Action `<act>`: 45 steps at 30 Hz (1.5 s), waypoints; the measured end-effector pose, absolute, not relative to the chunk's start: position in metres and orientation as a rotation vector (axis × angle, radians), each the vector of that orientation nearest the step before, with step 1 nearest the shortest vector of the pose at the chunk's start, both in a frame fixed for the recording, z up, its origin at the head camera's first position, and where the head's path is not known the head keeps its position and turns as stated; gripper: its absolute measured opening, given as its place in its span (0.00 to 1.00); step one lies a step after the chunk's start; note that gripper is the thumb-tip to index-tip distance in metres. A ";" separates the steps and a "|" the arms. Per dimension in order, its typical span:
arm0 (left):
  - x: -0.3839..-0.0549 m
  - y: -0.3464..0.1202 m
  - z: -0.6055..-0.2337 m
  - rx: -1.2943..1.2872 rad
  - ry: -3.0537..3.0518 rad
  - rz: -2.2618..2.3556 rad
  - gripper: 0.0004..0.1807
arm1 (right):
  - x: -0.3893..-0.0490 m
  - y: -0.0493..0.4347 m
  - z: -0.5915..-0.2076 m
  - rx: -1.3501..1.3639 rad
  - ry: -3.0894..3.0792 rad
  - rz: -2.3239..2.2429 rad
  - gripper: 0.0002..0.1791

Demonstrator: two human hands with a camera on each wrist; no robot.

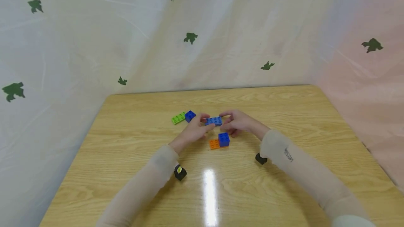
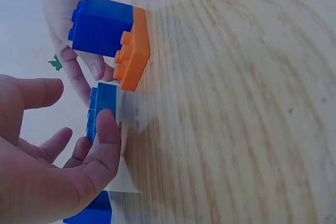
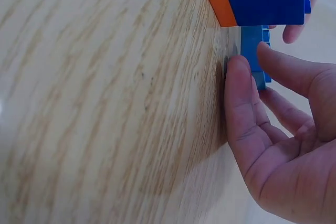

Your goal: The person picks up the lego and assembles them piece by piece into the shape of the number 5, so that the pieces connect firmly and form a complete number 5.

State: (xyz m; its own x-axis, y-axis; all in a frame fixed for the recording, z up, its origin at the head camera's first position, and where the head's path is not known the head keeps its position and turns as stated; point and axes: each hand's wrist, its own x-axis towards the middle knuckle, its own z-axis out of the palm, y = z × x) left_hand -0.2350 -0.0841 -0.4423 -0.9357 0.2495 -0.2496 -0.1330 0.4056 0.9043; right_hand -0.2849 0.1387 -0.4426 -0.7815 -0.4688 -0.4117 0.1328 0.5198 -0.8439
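A light blue studded brick lies on the table between both hands. At its left end is my left hand, fingers loosely bent; in the left wrist view this hand's thumb and fingers stand apart around the brick's near end. My right hand is at the other end, its fingertips close beside the brick; whether they touch it I cannot tell. Nearer to me, a dark blue brick sits on the right part of an orange brick.
Left of the left hand, a lime green brick has another dark blue brick at its right end. A black block shows by the left sleeve, another by the right. Behind the wooden table hangs a patterned cloth.
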 end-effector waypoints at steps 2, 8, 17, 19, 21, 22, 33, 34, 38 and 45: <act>-0.235 -0.085 -0.440 0.066 2.283 1.541 0.30 | -0.284 0.139 -0.442 -0.258 2.138 -1.267 0.33; -0.234 -0.091 -0.435 -0.039 2.118 1.545 0.30 | -0.280 0.141 -0.439 -0.226 2.123 -1.276 0.28; -0.236 -0.097 -0.436 -0.075 2.003 1.543 0.27 | -0.278 0.142 -0.439 -0.218 2.094 -1.291 0.27; -0.237 -0.097 -0.437 -0.067 2.010 1.542 0.27 | -0.278 0.142 -0.440 -0.221 2.094 -1.290 0.27; -0.237 -0.096 -0.438 -0.055 2.026 1.533 0.28 | -0.277 0.141 -0.440 -0.223 2.093 -1.290 0.28; -0.237 -0.096 -0.439 -0.047 2.039 1.526 0.28 | -0.277 0.141 -0.441 -0.222 2.094 -1.290 0.28; -0.240 -0.094 -0.444 -0.042 2.124 1.475 0.27 | -0.278 0.139 -0.442 -0.212 2.108 -1.270 0.28; -0.240 -0.093 -0.445 -0.044 2.122 1.478 0.27 | -0.278 0.139 -0.442 -0.209 2.108 -1.269 0.28; -0.240 -0.093 -0.445 -0.054 2.122 1.479 0.28 | -0.278 0.139 -0.442 -0.201 2.110 -1.267 0.27; -0.237 -0.093 -0.443 -0.028 2.118 1.490 0.27 | -0.275 0.144 -0.432 -0.253 2.082 -1.264 0.27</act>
State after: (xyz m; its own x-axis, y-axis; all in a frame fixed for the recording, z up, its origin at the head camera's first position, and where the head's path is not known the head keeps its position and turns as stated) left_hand -0.2371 -0.0931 -0.4426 -0.8515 0.2852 -0.4400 -0.3179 0.3866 0.8657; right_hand -0.2754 0.1438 -0.4317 -0.7505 -0.4852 -0.4488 0.1742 0.5099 -0.8424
